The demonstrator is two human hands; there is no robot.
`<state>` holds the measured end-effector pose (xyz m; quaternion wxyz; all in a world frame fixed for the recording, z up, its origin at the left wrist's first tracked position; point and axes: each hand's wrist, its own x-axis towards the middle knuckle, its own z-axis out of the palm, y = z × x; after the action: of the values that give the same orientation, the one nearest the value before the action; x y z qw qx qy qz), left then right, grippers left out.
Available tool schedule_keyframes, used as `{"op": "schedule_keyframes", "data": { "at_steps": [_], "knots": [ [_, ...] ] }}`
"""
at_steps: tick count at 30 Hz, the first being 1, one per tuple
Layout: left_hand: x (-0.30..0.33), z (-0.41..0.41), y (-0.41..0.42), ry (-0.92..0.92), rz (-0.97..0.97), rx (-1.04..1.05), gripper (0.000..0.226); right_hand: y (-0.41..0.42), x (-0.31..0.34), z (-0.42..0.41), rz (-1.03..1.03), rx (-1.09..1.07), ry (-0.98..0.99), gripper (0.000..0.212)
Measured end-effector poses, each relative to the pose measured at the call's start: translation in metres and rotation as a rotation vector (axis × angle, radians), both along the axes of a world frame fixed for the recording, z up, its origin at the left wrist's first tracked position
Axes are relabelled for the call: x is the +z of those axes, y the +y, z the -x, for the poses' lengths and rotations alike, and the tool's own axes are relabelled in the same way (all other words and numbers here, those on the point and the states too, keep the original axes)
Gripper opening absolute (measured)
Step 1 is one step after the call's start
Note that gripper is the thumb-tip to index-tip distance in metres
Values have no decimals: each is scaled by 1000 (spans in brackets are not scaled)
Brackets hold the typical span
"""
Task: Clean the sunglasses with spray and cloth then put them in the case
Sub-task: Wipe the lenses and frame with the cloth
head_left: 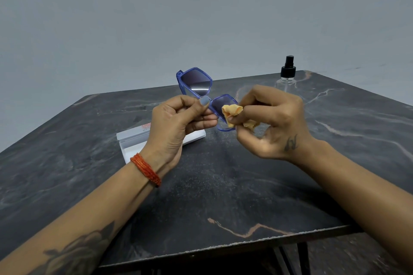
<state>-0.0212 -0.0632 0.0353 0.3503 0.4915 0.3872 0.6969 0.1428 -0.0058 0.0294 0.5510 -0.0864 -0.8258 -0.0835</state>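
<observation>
On the left of the counter (223, 185) lies the white case (131, 140), open as far as one can tell and with nothing visible in it, though the left hand (178, 127) hides much of it; so the last step, stowing the sunglasses, is not yet done. Above the case, the left hand holds the sunglasses (202, 90) up in the air, clear of the counter, with thumb and fingers pinched on the frame at the bridge between the two lenses. The glasses sit tilted: one lens rises up and to the left of that grip, bare and catching a streak of light, while the other lens slopes down and to the right, toward the other hand. There the right hand (272, 127) has its fingers closed on a bunched orange cloth (233, 114), and the cloth is pressed against the lower lens, covering its near corner. So the thing being cleaned lies between the two grips, one hand steadying it at the middle and the other working its right end. Farther right and toward the back of the counter stands the clear spray bottle (287, 76) with its black pump top, upright and well apart from both hands. Since the bottle is set aside and the cloth is on the lens, I judge the spraying is likely done and the wiping is in hand. Whether the upper lens is already wiped cannot be told. What seems left is finishing the wipe, folding the arms and laying the glasses in the case.
</observation>
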Motion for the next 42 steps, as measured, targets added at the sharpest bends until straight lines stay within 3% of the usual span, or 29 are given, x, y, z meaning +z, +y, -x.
{"op": "schedule_keyframes", "data": {
  "at_steps": [11, 24, 33, 42],
  "knots": [
    [2, -1, -1, -5, -10, -8, 15, 7, 4, 3, 49, -120, 196, 10],
    [1, -1, 0, -4, -2, 2, 14, 2, 3, 1, 32, 3, 22, 8],
    [2, 0, -2, -13, -3, -9, 13, 3, 5, 0, 77, -121, 172, 10],
    [2, -2, -3, 24, -1, -37, 14, -2, -2, 13, -18, -33, 52, 11]
  ]
}}
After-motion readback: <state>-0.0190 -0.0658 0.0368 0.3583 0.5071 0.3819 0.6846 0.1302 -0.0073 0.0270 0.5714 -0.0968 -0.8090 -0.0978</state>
